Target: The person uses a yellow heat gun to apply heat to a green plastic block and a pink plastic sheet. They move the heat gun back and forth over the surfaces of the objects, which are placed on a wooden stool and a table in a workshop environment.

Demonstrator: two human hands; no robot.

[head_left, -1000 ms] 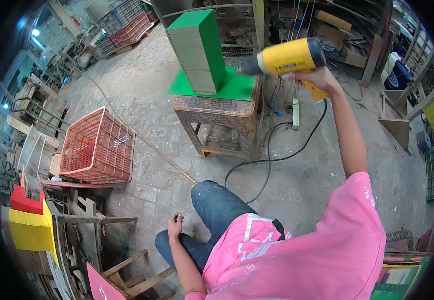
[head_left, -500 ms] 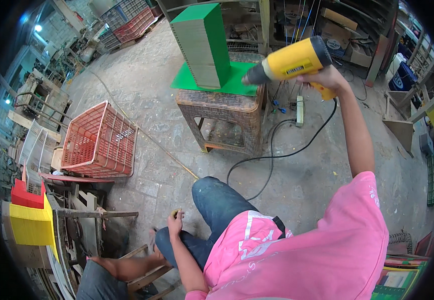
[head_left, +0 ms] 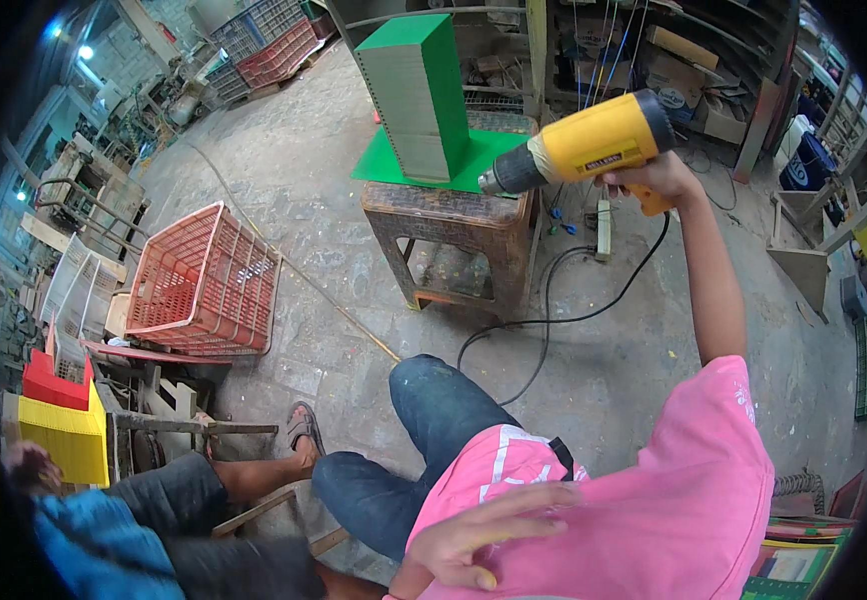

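Note:
A yellow heat gun [head_left: 594,140] with a dark nozzle is in my right hand [head_left: 659,180], whose fingers wrap its handle. Its tip points left, beside the right edge of a flat green sheet [head_left: 379,165]. On that sheet stands a tall green block [head_left: 444,100] with a pale grey front and small dots along one edge. Both rest on a brown woven-pattern stool [head_left: 449,205]. My left hand [head_left: 499,525] lies in front of my pink shirt, fingers spread and nothing seen in it.
The gun's black cord [head_left: 594,310] loops over the floor by a white power strip [head_left: 604,230]. A red plastic crate [head_left: 204,285] stands left. At lower left is another person in a blue shirt [head_left: 104,545], near yellow [head_left: 59,435] and red pieces. Shelves stand behind.
My left hand has come from beside my knee up to my shirt. The heat gun has tilted and lowered slightly. The other person has moved further into view at lower left.

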